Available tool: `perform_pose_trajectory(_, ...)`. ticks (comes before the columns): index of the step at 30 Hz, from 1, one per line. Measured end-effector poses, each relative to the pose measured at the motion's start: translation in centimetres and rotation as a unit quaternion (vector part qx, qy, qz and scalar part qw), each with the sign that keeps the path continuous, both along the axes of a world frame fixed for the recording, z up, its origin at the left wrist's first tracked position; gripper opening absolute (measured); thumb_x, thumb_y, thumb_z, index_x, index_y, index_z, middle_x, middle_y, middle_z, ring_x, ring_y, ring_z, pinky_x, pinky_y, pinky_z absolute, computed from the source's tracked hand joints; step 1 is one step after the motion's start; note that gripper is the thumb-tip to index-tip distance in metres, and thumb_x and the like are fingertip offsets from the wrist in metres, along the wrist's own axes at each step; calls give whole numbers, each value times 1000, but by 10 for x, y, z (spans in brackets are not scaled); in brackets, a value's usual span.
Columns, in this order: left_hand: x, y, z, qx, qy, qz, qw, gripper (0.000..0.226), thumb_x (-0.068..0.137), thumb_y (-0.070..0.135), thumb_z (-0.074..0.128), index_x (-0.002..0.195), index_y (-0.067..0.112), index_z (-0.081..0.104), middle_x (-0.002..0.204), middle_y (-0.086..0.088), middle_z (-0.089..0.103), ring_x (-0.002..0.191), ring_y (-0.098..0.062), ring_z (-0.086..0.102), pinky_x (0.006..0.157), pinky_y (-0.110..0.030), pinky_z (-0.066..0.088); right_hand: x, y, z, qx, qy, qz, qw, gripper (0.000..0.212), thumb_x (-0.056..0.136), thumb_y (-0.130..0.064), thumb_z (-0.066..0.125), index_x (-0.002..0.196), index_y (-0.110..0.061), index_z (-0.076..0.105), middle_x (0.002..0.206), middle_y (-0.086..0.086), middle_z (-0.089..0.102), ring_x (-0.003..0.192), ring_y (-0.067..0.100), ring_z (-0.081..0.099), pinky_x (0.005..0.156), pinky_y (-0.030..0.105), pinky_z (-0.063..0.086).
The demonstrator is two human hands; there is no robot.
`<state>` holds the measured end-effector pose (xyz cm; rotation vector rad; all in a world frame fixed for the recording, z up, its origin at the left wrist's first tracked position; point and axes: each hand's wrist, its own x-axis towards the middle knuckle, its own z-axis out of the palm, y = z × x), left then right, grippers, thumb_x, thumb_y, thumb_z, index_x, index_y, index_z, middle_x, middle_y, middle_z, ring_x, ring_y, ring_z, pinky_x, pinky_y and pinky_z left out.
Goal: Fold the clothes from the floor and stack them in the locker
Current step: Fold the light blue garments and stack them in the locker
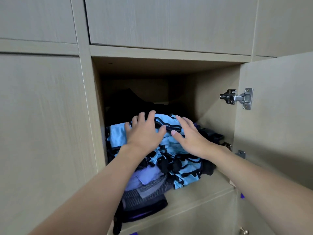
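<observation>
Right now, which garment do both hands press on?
The light blue garment with black trim, the topmost: left hand and right hand rest on it. The lavender garment and grey garment lie lower.

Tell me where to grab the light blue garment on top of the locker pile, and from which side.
Probably by its left and right edges, coming through the open front of the locker: the light blue garment lies folded atop the pile. The left hand and right hand rest flat on it.
</observation>
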<state>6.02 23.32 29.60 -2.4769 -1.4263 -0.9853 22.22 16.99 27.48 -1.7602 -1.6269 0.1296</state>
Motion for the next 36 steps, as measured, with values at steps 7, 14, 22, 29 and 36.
perform_pose_trajectory(7, -18, -58, -28, 38, -21, -70, 997, 50, 95, 48, 50, 135, 18, 51, 130, -10, 52, 122, -34, 47, 100, -50, 39, -13, -57, -24, -4, 17, -24, 1000, 63, 102, -44, 42, 156, -25, 15, 156, 0, 17, 142, 23, 28, 117, 43, 27)
perform_pose_trajectory(14, 1, -119, -136, -105, 20, -186, 977, 29, 93, 42, 55, 107, 18, 67, 109, -9, 65, 104, -31, 60, 89, -45, 50, -14, -142, -128, -67, 22, -81, 994, 56, 102, -34, 48, 151, -16, 30, 146, 12, 32, 131, 26, 41, 99, 22, 25)
perform_pose_trajectory(22, 26, -185, -300, -303, 127, -196, 924, 20, 93, 33, 52, 97, 20, 66, 98, 0, 68, 93, -26, 63, 76, -30, 46, 11, -236, -306, -242, 109, -116, 957, 54, 100, -27, 53, 148, -12, 33, 137, 19, 44, 127, 32, 46, 109, 40, 35)
perform_pose_trajectory(29, 21, -223, -465, -424, 224, -211, 852, 27, 93, 41, 61, 112, 20, 63, 109, 0, 67, 96, -24, 63, 76, -33, 48, 21, -300, -451, -372, 118, -131, 911, 56, 99, -31, 54, 149, -16, 34, 145, 8, 46, 131, 26, 47, 106, 42, 41)
perform_pose_trajectory(36, 3, -239, -541, -473, 286, -184, 813, 52, 94, 50, 60, 133, 18, 48, 123, -2, 60, 105, -21, 61, 86, -40, 53, 23, -303, -507, -405, 54, -92, 908, 57, 100, -38, 50, 151, -21, 32, 155, 2, 36, 141, 24, 36, 115, 47, 31)
